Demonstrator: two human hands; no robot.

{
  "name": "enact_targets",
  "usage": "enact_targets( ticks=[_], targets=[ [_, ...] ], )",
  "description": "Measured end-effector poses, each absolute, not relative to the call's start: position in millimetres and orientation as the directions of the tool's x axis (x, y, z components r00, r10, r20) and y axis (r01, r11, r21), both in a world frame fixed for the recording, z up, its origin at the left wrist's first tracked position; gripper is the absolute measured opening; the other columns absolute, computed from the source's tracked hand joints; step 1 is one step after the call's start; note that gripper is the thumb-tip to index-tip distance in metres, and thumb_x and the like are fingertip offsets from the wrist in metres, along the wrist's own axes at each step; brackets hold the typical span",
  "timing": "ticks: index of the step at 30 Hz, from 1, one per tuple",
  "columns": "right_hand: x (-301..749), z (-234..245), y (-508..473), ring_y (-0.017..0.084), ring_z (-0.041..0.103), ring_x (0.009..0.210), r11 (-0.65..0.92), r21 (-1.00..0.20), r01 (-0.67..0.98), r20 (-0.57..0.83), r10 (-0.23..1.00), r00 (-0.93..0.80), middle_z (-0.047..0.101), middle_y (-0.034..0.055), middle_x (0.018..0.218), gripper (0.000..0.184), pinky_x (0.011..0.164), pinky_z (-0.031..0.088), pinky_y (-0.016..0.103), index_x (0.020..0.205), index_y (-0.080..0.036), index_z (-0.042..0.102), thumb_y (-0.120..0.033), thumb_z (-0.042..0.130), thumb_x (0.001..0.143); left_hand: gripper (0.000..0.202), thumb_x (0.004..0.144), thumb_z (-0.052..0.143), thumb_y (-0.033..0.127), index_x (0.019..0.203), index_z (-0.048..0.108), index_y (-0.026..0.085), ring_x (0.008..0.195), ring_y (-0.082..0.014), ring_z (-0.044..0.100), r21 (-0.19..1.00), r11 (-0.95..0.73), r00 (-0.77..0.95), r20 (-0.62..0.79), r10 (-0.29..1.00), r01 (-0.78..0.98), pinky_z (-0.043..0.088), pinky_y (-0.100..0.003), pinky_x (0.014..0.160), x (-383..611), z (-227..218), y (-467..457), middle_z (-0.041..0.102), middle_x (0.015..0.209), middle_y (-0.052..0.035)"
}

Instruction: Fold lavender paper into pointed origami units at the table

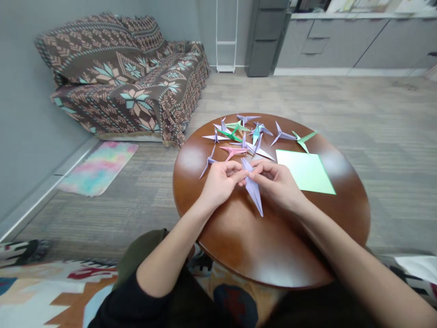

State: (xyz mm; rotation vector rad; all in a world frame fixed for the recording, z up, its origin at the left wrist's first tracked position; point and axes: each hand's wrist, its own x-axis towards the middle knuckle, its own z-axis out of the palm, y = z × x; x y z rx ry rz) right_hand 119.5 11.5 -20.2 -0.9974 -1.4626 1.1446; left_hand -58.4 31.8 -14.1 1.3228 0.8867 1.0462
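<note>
Between my two hands is a lavender sheet of origami paper [253, 192], folded into a long narrow diamond with a point toward me. My left hand [225, 179] pinches its left edge near the upper part, thumb and fingertips closed on it. From the other side my right hand [273, 176] grips the same piece, its thumb close to my left thumb. The fold stays just above the table [252, 255]. Right behind my hands lie a pink folded paper crane [234, 151] and a lavender paper crane [209, 161].
Several folded cranes, among them a green crane [234, 133] and a light green crane [303, 140], are spread along the table's far side. A stack of square paper [305, 171] lies right of my hands. Beyond are a covered sofa [136, 82] and a colourful mat [100, 168].
</note>
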Motion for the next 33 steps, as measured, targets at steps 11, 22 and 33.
enact_targets(
  ticks=[11, 22, 33],
  targets=[
    [120.2, -20.4, 14.0, 0.02, 0.065, 0.092, 0.157, -0.987, -0.019, 0.158, 0.983, -0.092, 0.067, 0.0066, 0.104, 0.035, 0.085, 0.05, 0.035, 0.073, -0.019, 0.07, -0.05, 0.085, 0.077, 0.035, 0.073, 0.089, 0.04, 0.075, 0.068, 0.012, 0.055, -0.0099, 0.06, 0.999, 0.021, 0.39, -0.004, 0.921, -0.041, 0.05, -0.022, 0.058, -57.8, -11.1, 29.9, 0.067, 0.061, -0.0007],
    [118.5, -18.8, 12.0, 0.023, 0.064, 0.104, 0.337, -0.932, 0.132, 0.337, 0.941, -0.023, 0.068, 0.0084, 0.104, 0.017, 0.086, 0.054, 0.036, 0.081, -0.022, 0.07, -0.036, 0.073, 0.09, 0.027, 0.085, 0.078, 0.033, 0.077, 0.061, 0.015, 0.055, -0.0096, 0.063, 0.994, -0.083, 0.303, 0.102, 0.947, -0.074, 0.054, -0.022, 0.062, -53.1, -13.8, 29.1, 0.066, 0.064, 0.0004],
    [112.5, -9.7, 3.8, 0.023, 0.063, 0.098, 0.316, -0.926, 0.205, 0.315, 0.948, -0.038, 0.063, 0.0085, 0.102, 0.012, 0.071, 0.055, 0.031, 0.069, -0.021, 0.066, -0.022, 0.071, 0.079, 0.04, 0.08, 0.084, 0.042, 0.066, 0.058, 0.015, 0.046, -0.0061, 0.05, 0.988, -0.105, 0.197, 0.125, 0.972, -0.11, 0.042, -0.02, 0.048, -45.1, -10.0, 19.4, 0.057, 0.054, 0.0035]
  ],
)
